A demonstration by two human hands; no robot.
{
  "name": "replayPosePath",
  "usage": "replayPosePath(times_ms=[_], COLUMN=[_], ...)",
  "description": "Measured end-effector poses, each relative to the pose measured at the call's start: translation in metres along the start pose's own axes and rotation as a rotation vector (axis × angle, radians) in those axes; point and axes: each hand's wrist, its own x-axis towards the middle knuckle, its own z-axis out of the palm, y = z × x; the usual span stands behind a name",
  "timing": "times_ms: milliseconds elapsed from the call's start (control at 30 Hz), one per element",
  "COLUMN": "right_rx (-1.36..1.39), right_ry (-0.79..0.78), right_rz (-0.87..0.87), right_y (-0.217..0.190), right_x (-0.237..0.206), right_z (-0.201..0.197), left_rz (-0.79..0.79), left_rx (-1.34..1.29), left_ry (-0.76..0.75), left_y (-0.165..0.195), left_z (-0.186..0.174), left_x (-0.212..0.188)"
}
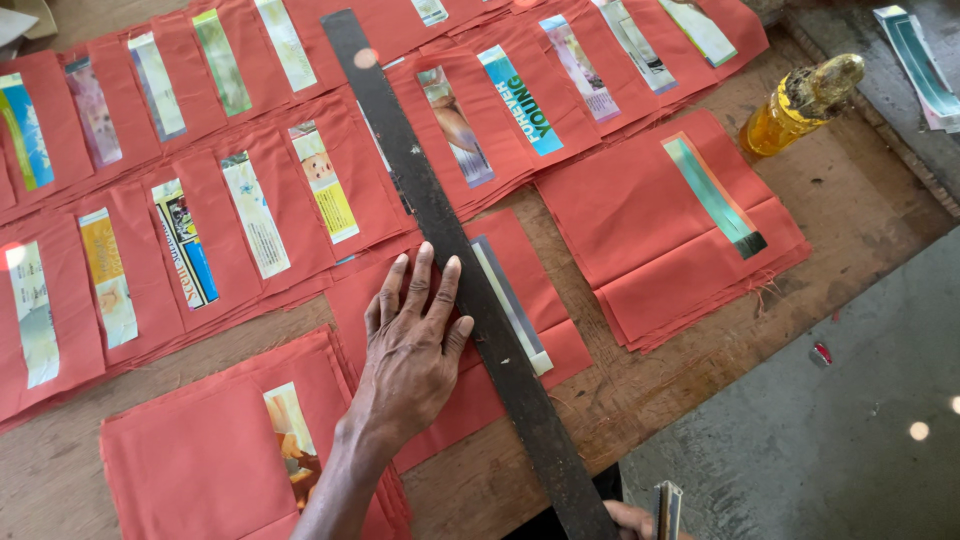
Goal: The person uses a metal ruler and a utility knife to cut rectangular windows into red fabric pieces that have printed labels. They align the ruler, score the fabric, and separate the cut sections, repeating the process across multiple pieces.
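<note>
Now our left hand (412, 345) lies flat, fingers spread, on red cloth (480, 385), fingertips just beside the long ruler (455, 255). Our right hand (640, 520) clasps a small blade (667, 505) by the ruler's near end.

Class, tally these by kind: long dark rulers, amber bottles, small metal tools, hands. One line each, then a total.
Long dark ruler: 1
Amber bottle: 1
Small metal tool: 1
Hands: 2, left hand flat on red cloth, right hand gripping the tool
Total: 5
</note>
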Motion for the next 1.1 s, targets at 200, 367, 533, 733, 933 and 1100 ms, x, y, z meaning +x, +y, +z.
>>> replayPosePath(times_ms=[200, 367, 533, 733, 933, 1100], right_rx=[-0.001, 0.015, 0.038, 0.182, -0.303, 0.068], right_ry=[0.258, 0.305, 0.207, 0.032, 0.119, 0.102], right_rz=[-0.175, -0.217, -0.134, 0.051, 0.016, -0.163], right_y=[0.001, 0.000, -0.003, -0.011, -0.010, -0.001], right_x=[-0.005, -0.005, -0.008, -0.012, -0.020, -0.021], right_z=[-0.006, -0.007, -0.018, -0.033, -0.027, -0.031], left_rz=[-0.004, -0.016, -0.018, -0.030, 0.000, 0.000], left_rx=[0.003, 0.001, 0.002, 0.006, 0.003, 0.013], left_ry=[-0.016, -0.035, -0.035, -0.057, -0.050, -0.054], left_y=[0.000, -0.001, 0.000, 0.000, -0.002, -0.003], left_z=[-0.001, -0.001, -0.001, -0.001, -0.001, 0.000], left_x=[0.001, 0.001, 0.001, 0.002, 0.001, 0.001])
